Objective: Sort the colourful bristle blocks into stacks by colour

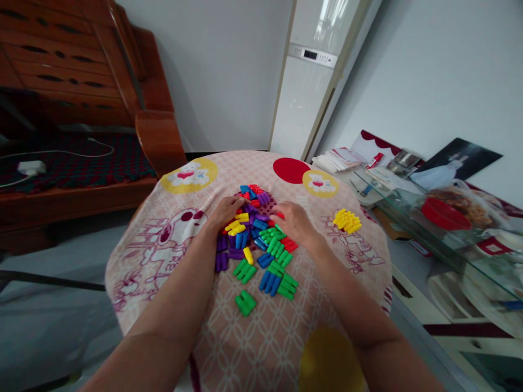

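Observation:
A heap of plastic building blocks in purple, blue, green, red and yellow lies on a round, cloth-covered table. At the heap's left side is my left hand, its fingers drawn together at the blocks; whatever they pinch is hidden. My right hand reaches in from the right, closed with a small red block at its fingertips. Yellow blocks lie just beside my left hand. Nearer to me are several green blocks, a blue block and a separate green block.
A cluster of yellow blocks sits apart on the table's right side. Beyond the right edge stands a glass shelf with a red bowl and papers. A wooden bench is at the left, a white cabinet-like unit behind.

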Tool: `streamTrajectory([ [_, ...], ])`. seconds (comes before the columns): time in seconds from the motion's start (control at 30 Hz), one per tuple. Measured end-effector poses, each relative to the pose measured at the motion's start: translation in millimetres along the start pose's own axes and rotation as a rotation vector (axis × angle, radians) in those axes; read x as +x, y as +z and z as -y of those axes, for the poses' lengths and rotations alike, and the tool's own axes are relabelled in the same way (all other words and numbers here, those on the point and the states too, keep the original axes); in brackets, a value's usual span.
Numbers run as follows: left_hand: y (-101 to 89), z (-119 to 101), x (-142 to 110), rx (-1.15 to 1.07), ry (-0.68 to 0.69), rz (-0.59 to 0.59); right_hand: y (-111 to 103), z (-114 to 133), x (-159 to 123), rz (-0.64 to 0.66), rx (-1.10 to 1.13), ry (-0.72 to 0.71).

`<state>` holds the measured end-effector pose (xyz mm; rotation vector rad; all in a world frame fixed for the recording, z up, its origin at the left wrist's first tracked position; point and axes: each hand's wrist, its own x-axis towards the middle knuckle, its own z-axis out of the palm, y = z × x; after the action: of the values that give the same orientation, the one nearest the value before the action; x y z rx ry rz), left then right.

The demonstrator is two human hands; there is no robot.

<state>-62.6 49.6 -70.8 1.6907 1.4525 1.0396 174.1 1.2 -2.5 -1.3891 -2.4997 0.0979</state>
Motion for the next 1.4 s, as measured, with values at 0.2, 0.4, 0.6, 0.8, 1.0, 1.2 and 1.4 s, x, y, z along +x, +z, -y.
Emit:
streamTrajectory([
  [0.2, 0.9, 2.9, 1.5, -0.131, -0.026, 0.015, 36.4, 85.8, 15.1, 0.05, 0.003, -0.213],
  [0.4, -1.5, -0.7, 3.5, -0.055, -0.043, -0.003, 49.5, 85.4, 24.4, 0.035, -0.112, -0.267],
  [0.6, -2.7, -9.2, -3.9, -0.037, -0.023, -0.002, 36.5, 73.6, 11.9, -0.073, 0.019, -0.151],
  [0.8, 0.0, -8.0, -2.0, -0.009, -0.042, -0.015, 15.1, -11.3, -36.1, -0.295, 0.285, 0.189],
  [1.0, 0.8, 0.4, 1.3, -0.003, -0.04, 0.013, 2.3, -105.8, -111.2, -0.502, 0.282, 0.524],
  [1.2, -0.1, -3.0, 0.4, 0.083, -0.016, 0.038, 7.9, -156.5, -156.0, -0.576, 0.297, 0.726],
  [1.4, -1.3, -5.8, -1.2, 0.137, -0.021, 0.062, 20.5, -171.1, -164.3, -0.754, 0.323, 0.832],
])
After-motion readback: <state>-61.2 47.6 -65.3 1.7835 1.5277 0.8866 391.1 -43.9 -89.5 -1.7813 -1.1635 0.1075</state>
